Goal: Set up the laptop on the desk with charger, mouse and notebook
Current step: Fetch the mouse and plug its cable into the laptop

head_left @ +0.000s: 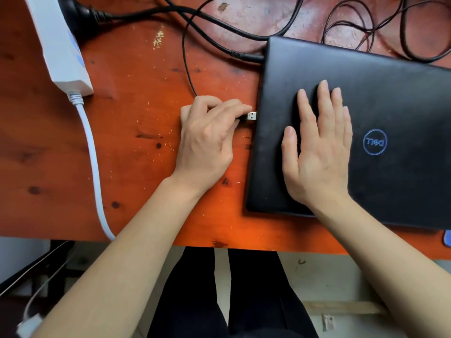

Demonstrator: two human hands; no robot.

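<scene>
A closed black laptop (pixel 395 98) with a blue round logo lies on the right of the orange wooden desk (pixel 136 152). My right hand (pixel 317 152) rests flat on its lid, fingers spread. My left hand (pixel 207 137) pinches a silver USB plug (pixel 251 116) on a thin black cable (pixel 186 69), its tip just short of the laptop's left edge. A thicker black charger plug (pixel 246 56) sits in the same edge farther back. The mouse and notebook are out of sight.
A white power strip (pixel 61 45) with a white cord (pixel 94 162) lies at the far left, a black plug (pixel 80 11) in it. Black cables (pixel 366 28) loop across the desk's back. A blue object (pixel 447 241) peeks in at the right edge. My legs show below the desk's front edge.
</scene>
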